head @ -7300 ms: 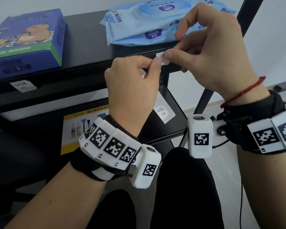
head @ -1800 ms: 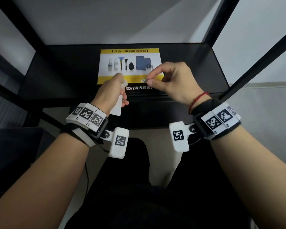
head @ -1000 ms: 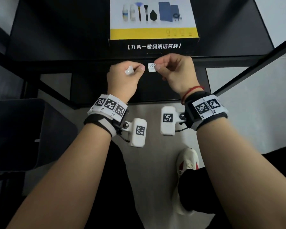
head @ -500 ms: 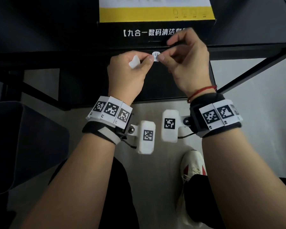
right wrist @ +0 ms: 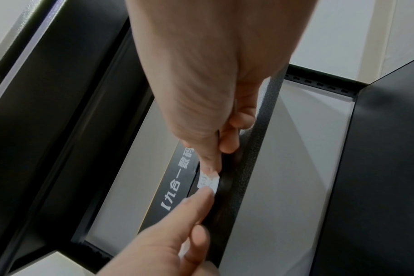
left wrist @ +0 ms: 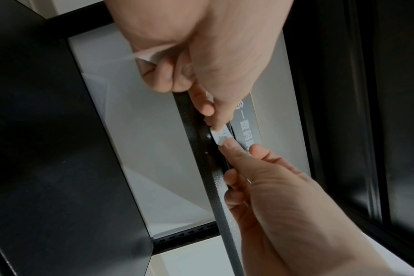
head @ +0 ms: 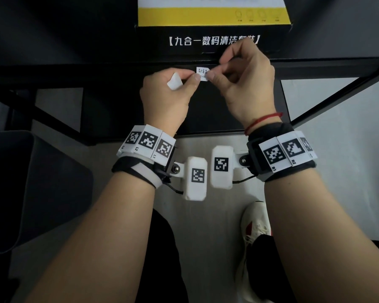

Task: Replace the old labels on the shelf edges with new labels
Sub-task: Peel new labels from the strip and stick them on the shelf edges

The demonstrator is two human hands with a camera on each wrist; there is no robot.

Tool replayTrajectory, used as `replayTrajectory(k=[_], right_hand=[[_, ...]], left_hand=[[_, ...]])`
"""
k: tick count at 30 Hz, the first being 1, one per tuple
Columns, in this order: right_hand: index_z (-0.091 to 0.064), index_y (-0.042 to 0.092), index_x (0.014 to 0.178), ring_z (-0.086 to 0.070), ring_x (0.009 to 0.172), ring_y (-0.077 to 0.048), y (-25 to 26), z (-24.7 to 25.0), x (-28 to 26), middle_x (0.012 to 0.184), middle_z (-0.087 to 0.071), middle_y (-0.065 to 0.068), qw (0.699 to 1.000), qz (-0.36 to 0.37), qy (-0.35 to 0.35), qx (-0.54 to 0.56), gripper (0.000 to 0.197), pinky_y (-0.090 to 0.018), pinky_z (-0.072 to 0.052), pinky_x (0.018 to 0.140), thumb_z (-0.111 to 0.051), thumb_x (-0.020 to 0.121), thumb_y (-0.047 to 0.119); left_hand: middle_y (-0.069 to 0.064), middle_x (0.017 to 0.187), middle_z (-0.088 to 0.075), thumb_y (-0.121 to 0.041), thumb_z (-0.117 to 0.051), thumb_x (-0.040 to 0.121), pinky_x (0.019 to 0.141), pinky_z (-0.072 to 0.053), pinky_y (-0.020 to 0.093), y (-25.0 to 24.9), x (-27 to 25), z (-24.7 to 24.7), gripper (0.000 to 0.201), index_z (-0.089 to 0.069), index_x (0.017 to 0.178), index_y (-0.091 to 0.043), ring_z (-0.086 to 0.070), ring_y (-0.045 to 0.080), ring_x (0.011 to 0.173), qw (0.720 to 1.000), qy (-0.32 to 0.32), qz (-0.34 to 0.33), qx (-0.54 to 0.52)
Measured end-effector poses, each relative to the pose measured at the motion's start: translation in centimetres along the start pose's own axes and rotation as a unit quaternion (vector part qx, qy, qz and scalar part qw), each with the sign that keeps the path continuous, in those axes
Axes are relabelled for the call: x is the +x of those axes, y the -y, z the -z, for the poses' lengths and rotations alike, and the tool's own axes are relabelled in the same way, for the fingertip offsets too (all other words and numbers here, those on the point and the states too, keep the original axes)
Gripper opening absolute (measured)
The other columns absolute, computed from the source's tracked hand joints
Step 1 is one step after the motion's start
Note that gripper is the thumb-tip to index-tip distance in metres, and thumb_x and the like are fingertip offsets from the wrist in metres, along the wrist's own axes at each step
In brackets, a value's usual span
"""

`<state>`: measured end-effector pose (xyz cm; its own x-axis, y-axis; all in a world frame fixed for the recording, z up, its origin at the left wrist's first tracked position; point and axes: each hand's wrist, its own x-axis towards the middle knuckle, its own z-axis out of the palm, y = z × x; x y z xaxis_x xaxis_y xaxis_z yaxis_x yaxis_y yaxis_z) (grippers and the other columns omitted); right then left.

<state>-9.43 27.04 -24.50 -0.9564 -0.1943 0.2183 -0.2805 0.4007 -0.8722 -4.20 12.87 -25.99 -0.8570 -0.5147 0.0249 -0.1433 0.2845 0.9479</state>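
both hands pinch a label (head: 202, 73) at the shelf edge (head: 118, 69)
left hand (head: 165, 95) also holds a paper scrap (head: 174, 81); right hand (head: 246, 84) fingers curled, knuckles up.

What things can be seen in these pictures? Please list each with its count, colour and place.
label: one, white with handwriting, at the shelf edge, pinched from both sides
shelf: one, black, box standing on it
box: one, black and yellow, white lettering, behind the label
backing paper: one, white, tucked in the left hand
shoe: one, white and red, on the floor
left hand: pinches the label
right hand: pinches the label
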Motion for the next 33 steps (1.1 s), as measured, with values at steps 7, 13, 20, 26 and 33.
replayTrajectory(k=[7, 13, 20, 26, 33], right_hand=[[-0.048, 0.020, 0.085, -0.071, 0.066, -0.009, -0.15, -0.35, 0.17, 0.077, -0.076, -0.001, 1.000, 0.002, -0.011, -0.002, 0.035, -0.029, -0.060, 0.066, -0.081, 0.080, 0.013], [-0.044, 0.033, 0.077, -0.068, 0.060, -0.020, -0.02, -0.43, 0.17, 0.075, -0.073, -0.005, 0.999, -0.003, -0.032, -0.018, 0.040, -0.040, -0.060, 0.062, -0.081, 0.080, 0.019], [-0.045, 0.034, 0.075, -0.069, 0.061, -0.024, 0.24, -0.42, 0.17, 0.073, -0.073, -0.005, 0.999, -0.013, -0.032, -0.026, 0.038, -0.047, -0.059, 0.063, -0.081, 0.079, 0.021], [-0.045, 0.033, 0.074, -0.068, 0.059, -0.025, 0.38, -0.40, 0.17, 0.073, -0.072, -0.007, 0.999, -0.011, -0.036, -0.025, 0.038, -0.045, -0.058, 0.060, -0.081, 0.079, 0.021], [-0.048, 0.026, 0.073, -0.066, 0.054, -0.026, 0.44, -0.38, 0.22, 0.071, -0.072, -0.009, 0.999, -0.012, -0.040, -0.023, 0.034, -0.045, -0.057, 0.055, -0.081, 0.079, 0.020]], left_hand=[[-0.007, 0.063, -0.070, -0.036, -0.077, 0.085, 0.064, -0.054, 0.023, 0.04, 0.18, -0.48, 0.014, -0.081, 0.086, -0.023, -0.063, 0.005, 0.058, 1.000, -0.009, 0.000, -0.022], [-0.008, 0.060, -0.068, -0.033, -0.076, 0.086, 0.061, -0.051, 0.019, -0.29, 0.10, -0.23, 0.011, -0.080, 0.084, -0.024, -0.061, 0.003, 0.054, 1.000, -0.011, -0.008, -0.028], [0.002, 0.061, -0.071, -0.034, -0.074, 0.088, 0.063, -0.055, 0.026, -0.65, 0.06, -0.04, 0.013, -0.076, 0.076, -0.031, -0.068, 0.018, 0.058, 1.000, -0.007, -0.024, -0.011], [-0.007, 0.057, -0.067, -0.035, -0.075, 0.087, 0.064, -0.056, 0.026, -0.51, 0.11, -0.16, 0.013, -0.079, 0.079, -0.026, -0.067, 0.014, 0.057, 0.999, -0.019, -0.026, -0.005], [-0.010, 0.051, -0.061, -0.037, -0.076, 0.087, 0.061, -0.049, 0.016, -0.47, 0.27, -0.02, 0.013, -0.076, 0.076, -0.031, -0.059, 0.001, 0.050, 1.000, -0.006, -0.020, -0.008]])
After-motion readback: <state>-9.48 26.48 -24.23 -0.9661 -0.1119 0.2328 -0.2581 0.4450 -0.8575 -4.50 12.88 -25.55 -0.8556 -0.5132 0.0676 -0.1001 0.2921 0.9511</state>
